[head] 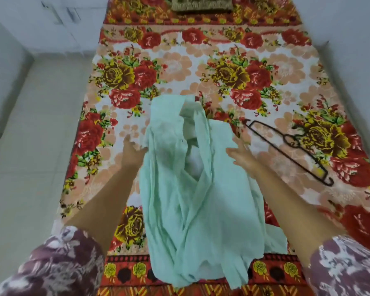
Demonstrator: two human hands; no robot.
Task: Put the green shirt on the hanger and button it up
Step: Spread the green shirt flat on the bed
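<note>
Sleeves (58, 265): patterned maroon, nearest.
Green shirt (192, 201): crumpled in a heap on the floral blanket (254, 67), between both hands.
Left hand (131, 151): fingers spread, grip apart, at the shirt's edge.
Right hand (242, 155): open too, holding nothing.
Hanger (286, 149): dark, flat on the blanket, right of the shirt.
Woven box (202, 4): far end.

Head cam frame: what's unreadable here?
- Green shirt: buttons and buttonholes hidden in bunched folds.
- Left hand and right hand: motion-blurred; grip on the cloth cannot be told.
- Woven object: cut off by the top edge.
- Hanger on the blanket: hook detail blurred.
</note>
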